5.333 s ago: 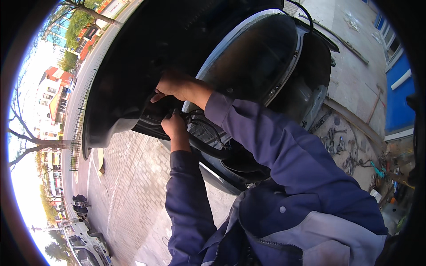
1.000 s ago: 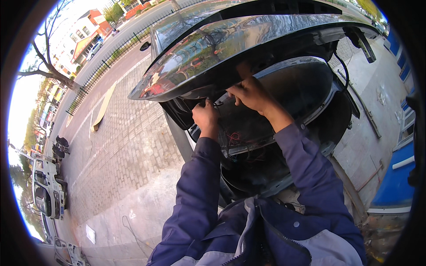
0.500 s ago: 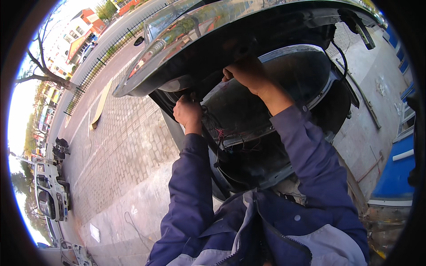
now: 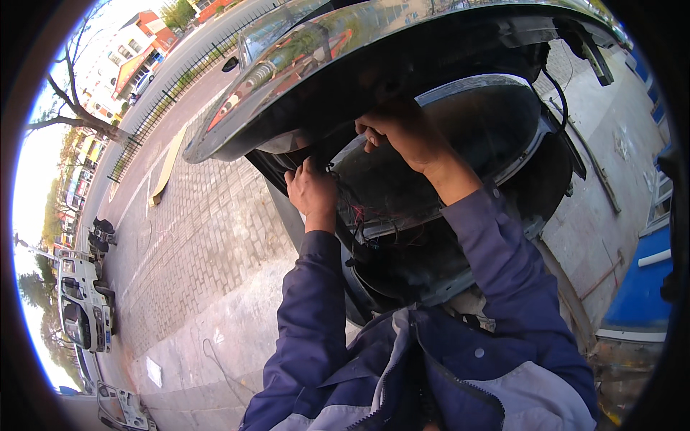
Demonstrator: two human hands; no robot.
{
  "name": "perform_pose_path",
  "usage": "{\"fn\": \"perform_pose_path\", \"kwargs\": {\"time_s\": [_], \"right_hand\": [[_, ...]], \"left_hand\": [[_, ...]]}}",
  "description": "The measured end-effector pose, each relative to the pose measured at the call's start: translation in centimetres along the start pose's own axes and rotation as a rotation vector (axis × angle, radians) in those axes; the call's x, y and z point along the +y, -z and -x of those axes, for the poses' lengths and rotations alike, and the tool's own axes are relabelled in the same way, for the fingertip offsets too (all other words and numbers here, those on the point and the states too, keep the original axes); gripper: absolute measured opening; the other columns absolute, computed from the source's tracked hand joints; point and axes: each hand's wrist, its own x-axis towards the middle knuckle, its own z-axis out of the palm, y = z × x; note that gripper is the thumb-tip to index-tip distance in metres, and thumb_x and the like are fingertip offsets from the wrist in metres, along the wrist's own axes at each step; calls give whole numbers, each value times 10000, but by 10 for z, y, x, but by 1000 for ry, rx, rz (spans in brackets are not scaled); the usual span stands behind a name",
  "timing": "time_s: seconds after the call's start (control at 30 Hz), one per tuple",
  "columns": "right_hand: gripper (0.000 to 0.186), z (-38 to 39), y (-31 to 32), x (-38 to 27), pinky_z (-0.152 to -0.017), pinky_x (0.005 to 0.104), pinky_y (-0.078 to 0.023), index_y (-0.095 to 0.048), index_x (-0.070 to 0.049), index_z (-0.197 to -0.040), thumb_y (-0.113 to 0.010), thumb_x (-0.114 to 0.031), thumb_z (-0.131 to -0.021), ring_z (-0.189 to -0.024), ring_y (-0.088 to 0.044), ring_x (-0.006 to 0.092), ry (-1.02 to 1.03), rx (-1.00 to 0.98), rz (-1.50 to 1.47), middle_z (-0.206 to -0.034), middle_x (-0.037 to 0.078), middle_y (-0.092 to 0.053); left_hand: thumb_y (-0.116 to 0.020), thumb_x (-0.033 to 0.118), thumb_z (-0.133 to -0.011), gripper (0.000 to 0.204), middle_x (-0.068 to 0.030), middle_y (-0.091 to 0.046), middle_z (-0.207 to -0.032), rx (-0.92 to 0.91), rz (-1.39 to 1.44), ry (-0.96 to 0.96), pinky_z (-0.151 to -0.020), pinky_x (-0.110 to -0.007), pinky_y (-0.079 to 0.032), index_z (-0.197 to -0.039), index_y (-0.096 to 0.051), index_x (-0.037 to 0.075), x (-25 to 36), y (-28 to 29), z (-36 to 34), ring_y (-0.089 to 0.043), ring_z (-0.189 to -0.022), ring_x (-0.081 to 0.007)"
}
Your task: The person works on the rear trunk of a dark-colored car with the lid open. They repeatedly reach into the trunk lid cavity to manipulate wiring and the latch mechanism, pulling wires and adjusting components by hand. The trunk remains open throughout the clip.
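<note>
A raised car panel [image 4: 460, 54], shiny on top and black beneath, arches over a dark body opening with a curved dark panel [image 4: 445, 144] inside. My right hand [image 4: 406, 136] reaches up against the panel's underside, fingers curled; what they grip is lost in shadow. To its left and lower, my left hand [image 4: 314, 192] is closed by the opening's left edge, fingertips at a dark spot beside the wiring. Whatever sits in those fingertips is too dark to name. Loose thin wires [image 4: 363, 213], some red, hang between and below the hands.
A black cable [image 4: 557, 93] droops at the opening's right side. A long thin strip [image 4: 596, 165] lies on the ground to the right, near a blue structure [image 4: 640, 287]. At far left stand a white vehicle [image 4: 86, 302] and a loose door-like part [image 4: 118, 406].
My left hand has shifted slightly down, its fingers more visible. The right hand has turned a little, showing more of its curled fingers. The view has tilted slightly.
</note>
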Motion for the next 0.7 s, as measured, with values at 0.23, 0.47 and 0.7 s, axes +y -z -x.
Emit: {"fn": "perform_pose_path", "kwargs": {"time_s": [0.23,0.47,0.7], "right_hand": [[324,-3,24,19,-595,288,-529,-728,-29,-806,-748,-291,-996,-579,-616,114,-65,60,24,-628,23,-615],[278,-4,41,28,-660,318,-578,-718,-30,-833,-701,-243,-1011,-656,-604,94,-136,14,111,-722,5,-630],[331,-4,28,10,-610,296,-531,-718,-23,-786,-752,-282,-989,-590,-633,127,-31,6,35,-627,27,-620]], "left_hand": [[-782,239,-833,254,-48,-799,-957,71,78,-9,-834,-436,-565,-1082,-807,199,-20,-16,6,-675,-943,-333],[-769,300,-892,178,-96,-789,-906,84,57,153,-801,-488,-565,-996,-768,156,-20,-26,-2,-695,-915,-355],[-728,388,-956,340,-214,-771,-890,113,127,256,-761,-576,-561,-1059,-645,75,-10,-24,-16,-738,-872,-465]]}}
